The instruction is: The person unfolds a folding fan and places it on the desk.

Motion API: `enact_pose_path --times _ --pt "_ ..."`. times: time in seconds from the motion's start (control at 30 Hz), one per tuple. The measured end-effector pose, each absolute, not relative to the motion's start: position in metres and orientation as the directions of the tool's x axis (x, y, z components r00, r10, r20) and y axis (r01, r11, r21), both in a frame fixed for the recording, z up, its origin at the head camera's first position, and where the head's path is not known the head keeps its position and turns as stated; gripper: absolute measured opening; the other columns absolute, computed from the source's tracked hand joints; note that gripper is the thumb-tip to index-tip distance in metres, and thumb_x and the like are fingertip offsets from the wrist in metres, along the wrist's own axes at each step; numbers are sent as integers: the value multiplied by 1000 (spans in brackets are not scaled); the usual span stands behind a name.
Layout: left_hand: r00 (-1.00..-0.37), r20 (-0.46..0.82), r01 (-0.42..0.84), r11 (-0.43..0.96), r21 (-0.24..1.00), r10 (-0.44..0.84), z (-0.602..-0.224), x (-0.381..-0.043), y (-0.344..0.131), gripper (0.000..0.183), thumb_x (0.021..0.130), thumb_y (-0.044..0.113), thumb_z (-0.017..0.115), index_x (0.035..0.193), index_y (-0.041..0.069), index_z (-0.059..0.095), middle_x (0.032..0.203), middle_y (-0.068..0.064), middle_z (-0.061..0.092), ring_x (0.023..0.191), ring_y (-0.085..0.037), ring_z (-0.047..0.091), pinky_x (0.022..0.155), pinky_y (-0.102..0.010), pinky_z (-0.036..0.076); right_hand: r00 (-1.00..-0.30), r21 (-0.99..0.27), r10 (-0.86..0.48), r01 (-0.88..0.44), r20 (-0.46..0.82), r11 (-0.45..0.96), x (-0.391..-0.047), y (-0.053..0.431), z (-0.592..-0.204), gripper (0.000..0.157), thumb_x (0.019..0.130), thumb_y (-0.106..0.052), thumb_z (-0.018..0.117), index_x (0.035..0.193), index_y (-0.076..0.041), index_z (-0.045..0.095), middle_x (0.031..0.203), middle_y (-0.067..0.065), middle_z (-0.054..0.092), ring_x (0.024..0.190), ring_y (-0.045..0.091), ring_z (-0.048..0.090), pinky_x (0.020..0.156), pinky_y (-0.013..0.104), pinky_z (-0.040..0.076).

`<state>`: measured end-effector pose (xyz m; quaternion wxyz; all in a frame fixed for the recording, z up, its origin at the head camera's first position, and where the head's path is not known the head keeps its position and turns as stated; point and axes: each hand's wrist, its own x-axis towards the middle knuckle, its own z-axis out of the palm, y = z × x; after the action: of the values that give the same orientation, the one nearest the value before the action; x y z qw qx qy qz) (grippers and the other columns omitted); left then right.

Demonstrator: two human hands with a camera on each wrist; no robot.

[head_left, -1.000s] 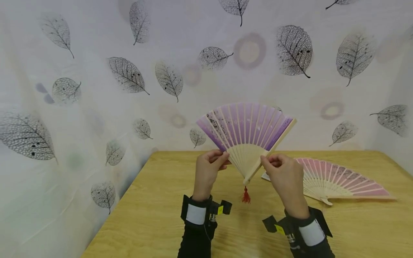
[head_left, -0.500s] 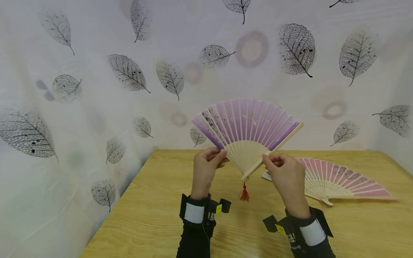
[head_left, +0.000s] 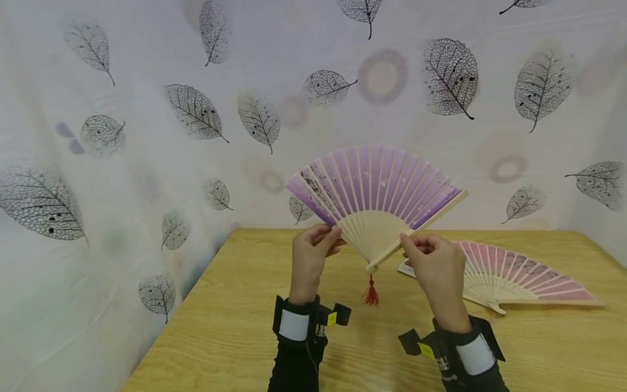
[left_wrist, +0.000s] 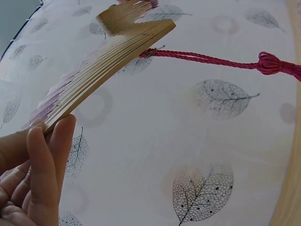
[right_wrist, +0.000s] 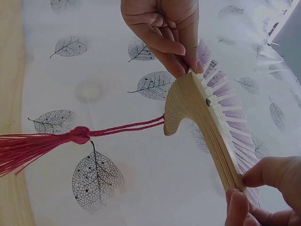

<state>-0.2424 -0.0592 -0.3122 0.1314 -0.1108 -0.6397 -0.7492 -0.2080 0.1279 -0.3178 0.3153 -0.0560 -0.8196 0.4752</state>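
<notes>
A purple folding fan (head_left: 377,179) with pale wooden ribs is spread wide above the table in the head view. My left hand (head_left: 312,261) pinches its left outer rib between thumb and fingers. On the other side, my right hand (head_left: 437,275) pinches the thick right guard stick. From the pivot at the bottom hangs a red tassel (head_left: 370,291). The right wrist view shows the stacked ribs edge-on and the tassel cord (right_wrist: 127,126) tied at the curved pivot end. In the left wrist view the left fingers (left_wrist: 42,165) grip the rib's edge.
A pink folding fan (head_left: 529,272) lies spread on the wooden table (head_left: 235,316) at the right, partly behind my right hand. A pale thing (head_left: 405,268) shows at that hand's left. A white curtain (head_left: 343,125) with leaf prints stands behind and to the left.
The purple fan has spread wider and risen slightly. Its right guard stick has tipped further outward, and the left hand has shifted a little left and up. The pink fan lies unmoved.
</notes>
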Motion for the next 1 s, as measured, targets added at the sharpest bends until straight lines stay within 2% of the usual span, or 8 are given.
enact_pose_path --times 0.43,1.0 --pt "-939 336 344 -147 927 -80 -309 -242 -61 28 78 18 65 93 -5 64 81 -14 69 71 -20 64 60 -21 54 -844 -849 362 -185 395 495 -209 132 -315 44 79 -47 59 80 -4 67 66 9 67 51 10 57 38 21 42" --pt "-940 330 341 -183 922 -91 -312 -243 -64 30 78 20 65 95 -4 64 83 -13 69 73 -21 64 62 -21 54 -842 -849 365 -186 398 494 -211 132 -319 44 79 -47 59 80 -4 67 66 9 67 48 8 56 38 22 40"
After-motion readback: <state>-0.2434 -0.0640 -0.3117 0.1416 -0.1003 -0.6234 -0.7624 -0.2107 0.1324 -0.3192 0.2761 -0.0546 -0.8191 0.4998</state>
